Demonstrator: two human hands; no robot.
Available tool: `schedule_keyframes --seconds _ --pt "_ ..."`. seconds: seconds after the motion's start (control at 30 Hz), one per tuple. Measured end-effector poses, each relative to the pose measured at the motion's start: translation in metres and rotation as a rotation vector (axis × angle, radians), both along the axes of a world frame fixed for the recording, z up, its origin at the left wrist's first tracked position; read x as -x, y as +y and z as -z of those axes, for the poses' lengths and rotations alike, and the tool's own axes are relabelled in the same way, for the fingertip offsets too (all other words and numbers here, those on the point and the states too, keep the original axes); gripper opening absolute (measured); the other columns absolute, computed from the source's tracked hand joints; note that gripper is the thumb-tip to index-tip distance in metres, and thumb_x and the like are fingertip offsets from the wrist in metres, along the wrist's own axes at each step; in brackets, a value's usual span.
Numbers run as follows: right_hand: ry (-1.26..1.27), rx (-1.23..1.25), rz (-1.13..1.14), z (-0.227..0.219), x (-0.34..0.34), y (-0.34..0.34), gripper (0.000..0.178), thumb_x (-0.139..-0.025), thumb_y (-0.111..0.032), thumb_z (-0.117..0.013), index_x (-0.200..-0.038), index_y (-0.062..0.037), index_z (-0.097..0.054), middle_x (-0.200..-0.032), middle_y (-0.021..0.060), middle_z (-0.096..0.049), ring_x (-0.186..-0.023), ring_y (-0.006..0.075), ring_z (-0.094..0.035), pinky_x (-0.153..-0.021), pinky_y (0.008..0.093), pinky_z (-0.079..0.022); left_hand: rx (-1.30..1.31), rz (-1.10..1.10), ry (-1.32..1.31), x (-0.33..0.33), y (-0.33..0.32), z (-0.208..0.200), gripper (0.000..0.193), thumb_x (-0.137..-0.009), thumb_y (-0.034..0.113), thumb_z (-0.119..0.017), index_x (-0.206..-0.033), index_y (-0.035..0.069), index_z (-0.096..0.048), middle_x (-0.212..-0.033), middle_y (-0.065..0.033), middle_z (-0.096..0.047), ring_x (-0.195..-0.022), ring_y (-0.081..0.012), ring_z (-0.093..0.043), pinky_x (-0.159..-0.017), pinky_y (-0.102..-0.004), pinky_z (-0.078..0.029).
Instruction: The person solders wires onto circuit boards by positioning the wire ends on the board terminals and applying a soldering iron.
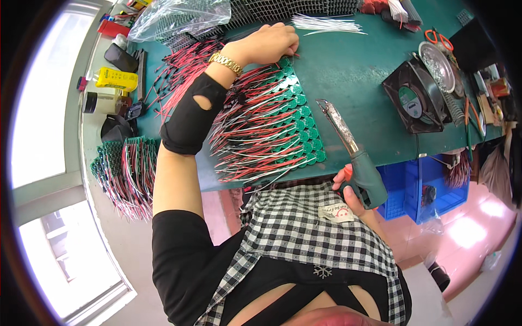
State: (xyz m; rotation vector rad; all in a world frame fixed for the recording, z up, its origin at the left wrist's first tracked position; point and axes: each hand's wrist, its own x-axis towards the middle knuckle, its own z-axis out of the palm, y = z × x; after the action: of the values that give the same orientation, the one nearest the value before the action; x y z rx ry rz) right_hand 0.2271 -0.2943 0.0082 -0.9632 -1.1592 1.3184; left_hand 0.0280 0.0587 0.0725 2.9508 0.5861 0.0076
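Note:
My right hand (353,199), near the table's front edge, is closed around the dark green handle of a soldering gun (367,176). Its metal barrel points up and to the left, clear of the boards. My left hand (272,43) reaches to the far corner of a panel of small round green circuit boards (304,122). Its fingers are curled together there; whatever they hold is hidden, though a bit of red shows by the fingertips. Rows of red, black and white wires (250,130) lie across the panel's left side.
Loose red and black wires (176,76) spread beyond my left forearm. White wires (329,24) lie at the back. A black fan (416,98) stands at right, near a metal dish (436,66). Wired boards (128,171) are stacked at left, and blue crates (413,187) sit below the table.

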Motion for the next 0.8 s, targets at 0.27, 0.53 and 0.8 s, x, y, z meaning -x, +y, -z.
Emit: schedule_keyframes --seconds 0.27,0.53,0.8 --pt "-0.059 0.022 0.033 -0.008 0.0 0.002 0.047 -0.088 -0.019 -0.059 -0.128 -0.002 -0.042 -0.098 0.0163 -0.057 -0.083 0.0186 -0.058 -0.077 0.0337 -0.049 0.319 -0.191 -0.494 0.018 -0.095 -0.046 0.007 -0.088 -0.001 -0.052 -0.093 0.001 -0.048 -0.078 -0.0107 -0.05 -0.069 -0.0244 -0.051 -0.066 -0.0328 -0.045" --pt "-0.067 0.032 0.064 -0.016 0.0 0.008 0.033 -0.078 -0.008 -0.056 -0.11 0.0008 -0.053 -0.095 0.0089 -0.057 -0.076 0.0134 -0.057 -0.07 0.0281 -0.049 0.481 -0.281 -0.482 0.023 -0.179 -0.031 0.014 -0.079 0.002 -0.066 -0.082 0.003 -0.053 -0.073 -0.0081 -0.05 -0.06 -0.0223 -0.05 -0.054 -0.0314 -0.042" --pt "-0.051 0.046 0.091 -0.007 -0.002 0.001 0.036 -0.08 -0.008 -0.054 -0.115 0.0018 -0.05 -0.097 0.0109 -0.057 -0.079 0.0148 -0.056 -0.072 0.0294 -0.049 0.328 -0.454 -0.601 0.02 -0.185 0.007 0.008 -0.073 0.001 -0.067 -0.076 0.003 -0.06 -0.068 -0.0039 -0.052 -0.055 -0.0147 -0.05 -0.048 -0.0267 -0.04"
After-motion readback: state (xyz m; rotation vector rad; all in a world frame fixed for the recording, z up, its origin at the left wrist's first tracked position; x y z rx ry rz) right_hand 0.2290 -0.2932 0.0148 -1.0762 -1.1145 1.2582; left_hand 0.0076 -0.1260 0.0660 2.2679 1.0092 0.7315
